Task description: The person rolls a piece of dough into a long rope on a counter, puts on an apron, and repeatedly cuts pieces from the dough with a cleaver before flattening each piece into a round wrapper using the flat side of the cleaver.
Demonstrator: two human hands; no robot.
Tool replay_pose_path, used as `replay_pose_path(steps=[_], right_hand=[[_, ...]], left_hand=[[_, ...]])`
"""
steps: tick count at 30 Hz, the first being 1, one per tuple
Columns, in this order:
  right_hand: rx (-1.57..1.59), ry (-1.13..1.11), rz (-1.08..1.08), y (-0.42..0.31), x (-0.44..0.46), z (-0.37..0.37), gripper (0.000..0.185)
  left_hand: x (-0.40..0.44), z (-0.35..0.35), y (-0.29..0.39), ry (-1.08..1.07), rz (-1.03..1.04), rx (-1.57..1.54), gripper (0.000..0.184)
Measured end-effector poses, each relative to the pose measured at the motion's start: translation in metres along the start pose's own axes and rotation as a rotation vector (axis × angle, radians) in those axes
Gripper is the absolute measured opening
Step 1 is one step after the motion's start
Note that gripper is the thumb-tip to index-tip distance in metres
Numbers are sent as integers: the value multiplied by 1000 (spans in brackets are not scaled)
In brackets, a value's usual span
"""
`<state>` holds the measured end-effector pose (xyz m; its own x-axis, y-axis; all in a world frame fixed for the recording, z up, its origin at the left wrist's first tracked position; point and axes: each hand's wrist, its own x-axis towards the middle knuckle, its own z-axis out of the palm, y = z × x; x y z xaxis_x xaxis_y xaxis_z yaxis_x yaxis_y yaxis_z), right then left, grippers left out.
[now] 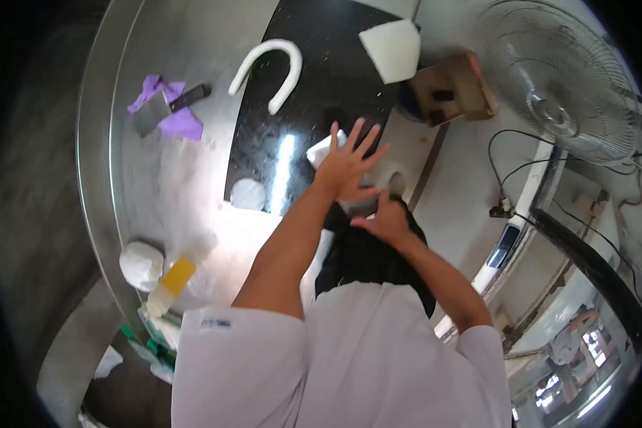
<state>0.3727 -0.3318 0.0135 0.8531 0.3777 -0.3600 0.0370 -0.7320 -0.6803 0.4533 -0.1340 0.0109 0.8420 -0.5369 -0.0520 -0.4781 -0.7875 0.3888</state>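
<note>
My left hand (347,169) is held palm down with its fingers spread wide, above the right edge of the black board (264,153). A white piece (322,150), possibly dough, shows partly from under its fingers. Close beside it is my right hand (389,222), thumb apart from the fingers, near a blurred, pale, rounded container (388,178). I cannot make out what is in that container. A white U-shaped rope, dough-like (292,60), lies across the board's left edge. A pale round disc (248,194) sits at the board's near left corner.
A white flat scraper (394,51) and a cardboard box (453,89) lie at the far right, by a wire-caged fan (553,85). On the left are a black-handled blade (171,107) on purple cloth (182,127), a white lump (141,265) and a yellow-filled bottle (171,284).
</note>
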Motion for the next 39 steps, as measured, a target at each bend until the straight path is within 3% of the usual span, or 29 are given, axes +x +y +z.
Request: replay_pose_path(steps=[1, 5, 9, 11, 14, 17, 19, 21, 23, 25, 30, 32, 33, 36, 37, 39], right_hand=[[-18, -81, 56, -4, 8, -12, 91], [-276, -45, -204, 24, 58, -38, 88], [-155, -208, -239, -3, 92, -68, 88], [-148, -309, -232, 2, 80, -50, 85], [6, -158, -290, 29, 58, -29, 85], [-230, -214, -121, 26, 50, -52, 80], [-231, -221, -275, 24, 88, -74, 79], [-261, -253, -303, 13, 122, -89, 83], [-296, -283, -352, -1, 123, -87, 88], [-171, -357, -181, -8, 98, -75, 87], [-195, -217, -299, 40, 78, -52, 88], [-193, -255, -373, 41, 112, -68, 87], [-211, -269, -471, 34, 132, -86, 85], [-376, -284, -500, -12, 150, -112, 83], [-374, -269, -498, -13, 142, -111, 83], [-137, -493, -302, -9, 110, -98, 83]], left_hand=[[-3, -3, 6, -24, -13, -7, 102], [25, -12, -11, 152, -220, 130, 101], [36, -19, -36, 241, -335, 173, 101], [11, -12, -25, 179, -263, 140, 102], [1, 5, 4, 147, -201, -7, 105], [22, -6, 3, 101, -247, 117, 104], [32, -7, -4, 127, -288, 126, 102], [38, -8, -18, 336, -381, 126, 102], [34, -16, -27, 283, -403, 159, 103], [23, -11, -30, 220, -273, 136, 106], [14, -9, 9, 24, -341, 116, 103], [32, -10, -3, 192, -439, 199, 105], [44, -15, -12, 211, -424, 200, 105], [42, -24, -25, 283, -543, 185, 109], [39, -23, -24, 286, -530, 193, 109], [16, -14, -14, 191, -389, 135, 112]])
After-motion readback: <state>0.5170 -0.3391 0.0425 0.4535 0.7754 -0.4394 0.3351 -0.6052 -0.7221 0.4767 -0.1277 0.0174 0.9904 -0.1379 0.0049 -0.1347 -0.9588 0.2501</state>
